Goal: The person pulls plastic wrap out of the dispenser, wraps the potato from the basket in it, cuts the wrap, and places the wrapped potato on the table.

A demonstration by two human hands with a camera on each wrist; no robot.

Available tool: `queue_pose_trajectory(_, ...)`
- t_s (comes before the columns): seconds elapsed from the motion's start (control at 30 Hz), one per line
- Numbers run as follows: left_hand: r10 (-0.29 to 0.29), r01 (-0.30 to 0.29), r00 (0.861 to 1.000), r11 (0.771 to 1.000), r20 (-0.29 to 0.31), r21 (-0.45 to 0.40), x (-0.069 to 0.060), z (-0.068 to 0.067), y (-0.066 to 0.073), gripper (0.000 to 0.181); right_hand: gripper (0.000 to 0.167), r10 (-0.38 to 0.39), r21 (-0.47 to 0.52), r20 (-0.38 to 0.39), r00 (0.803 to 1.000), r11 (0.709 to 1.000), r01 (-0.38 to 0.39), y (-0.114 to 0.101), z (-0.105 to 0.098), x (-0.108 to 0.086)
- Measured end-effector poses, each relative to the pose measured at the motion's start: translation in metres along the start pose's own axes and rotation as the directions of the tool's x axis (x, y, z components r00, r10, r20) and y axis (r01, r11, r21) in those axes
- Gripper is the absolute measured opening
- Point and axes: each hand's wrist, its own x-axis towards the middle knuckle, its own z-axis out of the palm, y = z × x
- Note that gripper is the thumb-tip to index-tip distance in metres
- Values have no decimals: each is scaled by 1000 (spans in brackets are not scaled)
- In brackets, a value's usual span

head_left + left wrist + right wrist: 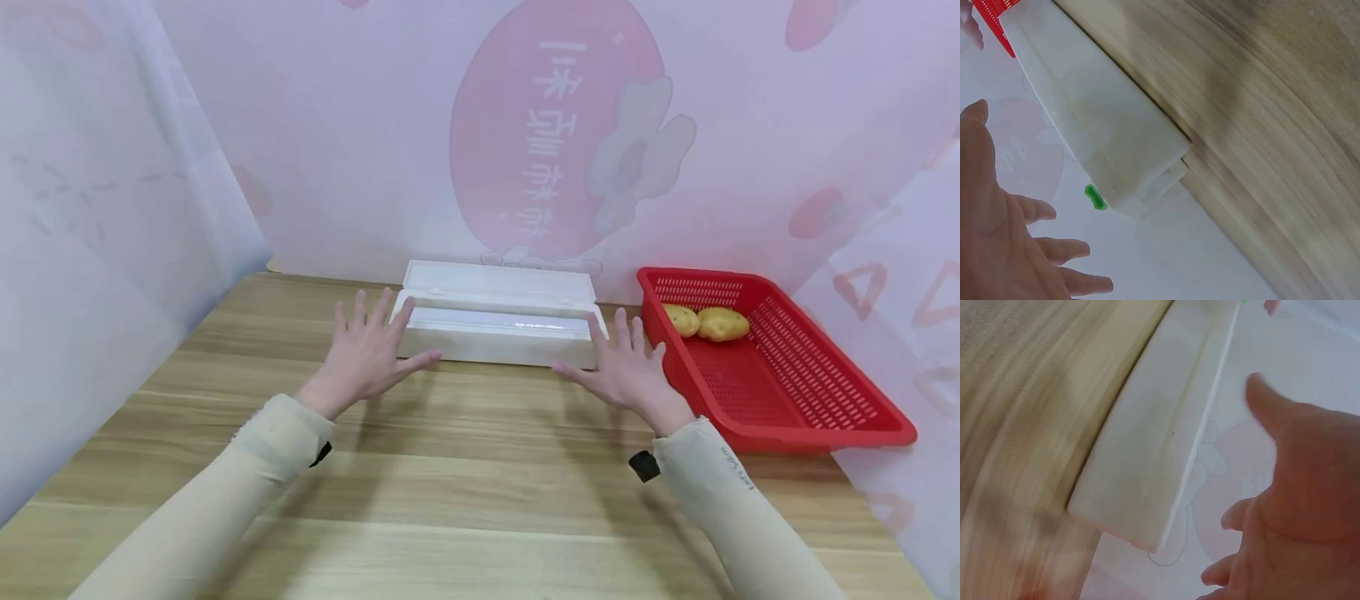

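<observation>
**Both hands spread wide at the cling film dispenser!**

And here we are at the far middle of the tabletop [480,483], where the white cling film dispenser [495,346] lies lengthwise from left to right. Its lid [498,282] leans back on the far side, and there's a glossy strip of film [495,319] in the slot! A small green tab [1095,197] pops up along its edge in the left wrist view.

Look at the left hand [367,354]: fingers fanned out, released, grasping nothing, right by the dispenser's left end. Over on the other side, the right hand [626,371] mirrors it at the right end, fingers spread and just as free. Both thumbs point inward, and the wrist views show each palm apart from the dispenser.

Out to the right sits a red plastic basket [742,379], just beyond the right hand, with two potatoes [722,325] side by side in its far left part. Behind it all, a pale pink backdrop [337,167] with strawberry prints!
</observation>
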Motion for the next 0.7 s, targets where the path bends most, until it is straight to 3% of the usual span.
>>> queue_pose_trajectory(0.17, 45, -58, 990, 994, -130, -91, 1, -2, -5, 87, 97, -62, 102, -111, 992, 992, 73, 8, -3, 3)
queue_pose_trajectory(0.3, 73, -130, 964, 969, -255, -212, 4, -1, -12, 69, 73, -133, 208, -267, 955, 959, 192, 16, -1, 8)
queue_pose_trajectory(0.4, 78, -179, 952, 926, -295, -332, 7, 2, -16, 59, 60, -185, 277, -342, 921, 917, 287, 21, 3, 13)
queue_pose_trajectory(0.47, 74, -199, 951, 889, -300, -411, 8, 5, -18, 55, 54, -192, 333, -370, 909, 886, 322, 23, 7, 17)
queue_pose_trajectory(0.57, 60, -216, 950, 834, -305, -508, 11, 8, -17, 50, 49, -138, 428, -379, 915, 851, 305, 26, 12, 21)
queue_pose_trajectory(0.7, 30, -211, 953, 781, -303, -588, 17, 11, -15, 46, 44, -36, 548, -364, 931, 800, 245, 30, 18, 27)
